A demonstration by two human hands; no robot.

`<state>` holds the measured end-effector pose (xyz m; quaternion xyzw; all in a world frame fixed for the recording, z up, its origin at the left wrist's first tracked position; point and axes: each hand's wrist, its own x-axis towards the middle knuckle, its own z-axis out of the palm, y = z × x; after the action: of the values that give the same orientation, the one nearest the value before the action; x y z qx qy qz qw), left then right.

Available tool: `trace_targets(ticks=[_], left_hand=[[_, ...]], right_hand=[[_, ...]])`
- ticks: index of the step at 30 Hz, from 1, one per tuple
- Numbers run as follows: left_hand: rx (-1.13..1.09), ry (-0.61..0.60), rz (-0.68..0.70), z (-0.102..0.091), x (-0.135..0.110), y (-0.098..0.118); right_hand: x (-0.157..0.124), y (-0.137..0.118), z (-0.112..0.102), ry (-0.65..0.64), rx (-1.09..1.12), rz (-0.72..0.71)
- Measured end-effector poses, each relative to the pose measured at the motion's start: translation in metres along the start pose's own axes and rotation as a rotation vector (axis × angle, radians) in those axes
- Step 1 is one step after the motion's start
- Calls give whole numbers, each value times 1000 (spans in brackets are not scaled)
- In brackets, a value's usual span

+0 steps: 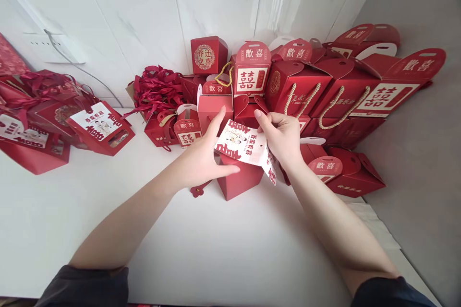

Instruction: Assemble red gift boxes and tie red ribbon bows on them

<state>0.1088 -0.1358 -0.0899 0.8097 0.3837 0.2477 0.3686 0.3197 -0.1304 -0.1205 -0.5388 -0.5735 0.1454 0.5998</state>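
My left hand [194, 158] is spread around the left side of a red gift box [240, 180], its thumb stretched across the near side and its fingers extended on the far side. Above the box lies a white printed card [240, 143] with red characters and a drawn couple, folded at its right end. My right hand [283, 134] pinches the card near this fold; some of its fingers are curled out of sight. Beside the box, on the white table [173, 249], lies a red flower-shaped tag [197, 191].
Stacked red boxes [300, 88] with gold rope handles stand behind and to the right. A heap of red ribbons [156, 88] is at the back. On the left sit ribbon-tied boxes and a box with a printed card [101, 127]. A cable [79, 64] runs down the tiled wall.
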Motion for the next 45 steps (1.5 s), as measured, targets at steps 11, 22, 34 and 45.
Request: trace_targets(ticks=[11,22,34,45], left_hand=[[-72,-120,1,-10,23,-21],[88,-246,-76,-13,19,-20],[388,-304,-108,-14,14,-16],[253,-353,-46,-12,13,-9]], right_hand=[[13,-4,-35,-656,281,240],[8,-26,-59,-634,-376,-60],[5,-18,-40,-957,-376,-54],[1,-26,-42,-954,-392,-168]])
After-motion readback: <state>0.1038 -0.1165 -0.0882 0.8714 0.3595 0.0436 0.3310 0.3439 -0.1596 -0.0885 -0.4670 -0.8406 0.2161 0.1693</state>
